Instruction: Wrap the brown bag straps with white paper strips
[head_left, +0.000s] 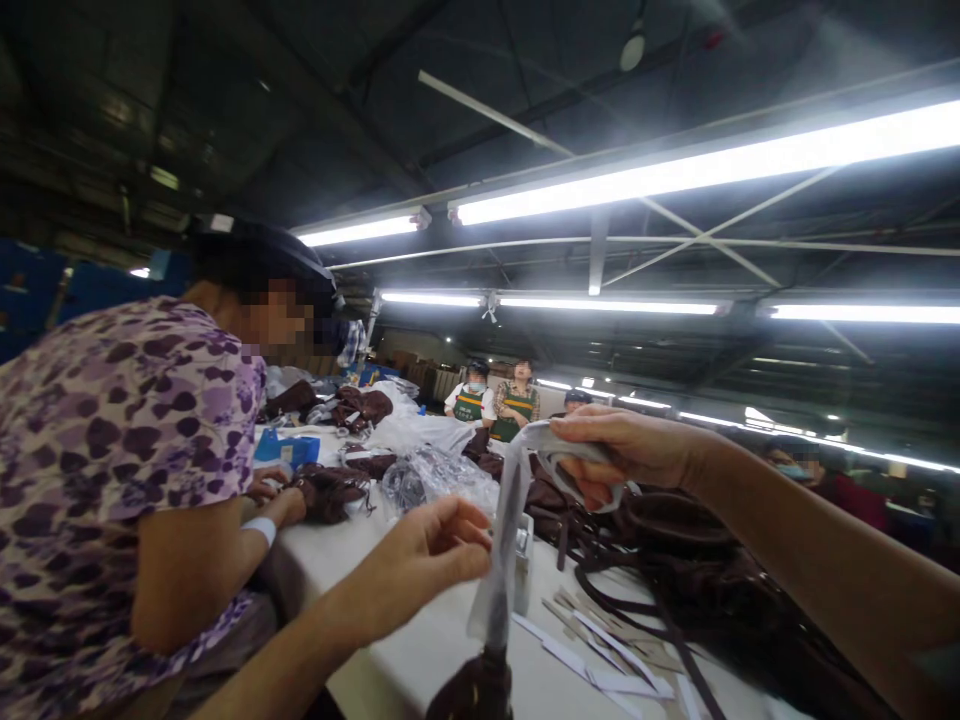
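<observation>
My right hand [615, 447] is raised, its fingers closed round the top of a translucent whitish wrapping strip [511, 510]. Part of the strip is bunched in the palm, and the rest hangs down. At its lower end is a dark brown strap or bag part [472, 690], cut off by the bottom edge of the view. My left hand [435, 550] is just left of the hanging strip. Its fingers are loosely bent, with a gap to the thumb; whether the fingertips touch the strip I cannot tell.
A white table [337, 600] carries brown bags and straps [675, 540] on the right, paper strips [600, 650], and clear plastic bags [442, 475]. A small box [523, 550] stands behind the strip. A co-worker [127, 480] leans close on the left, hands on brown goods; other people are farther back.
</observation>
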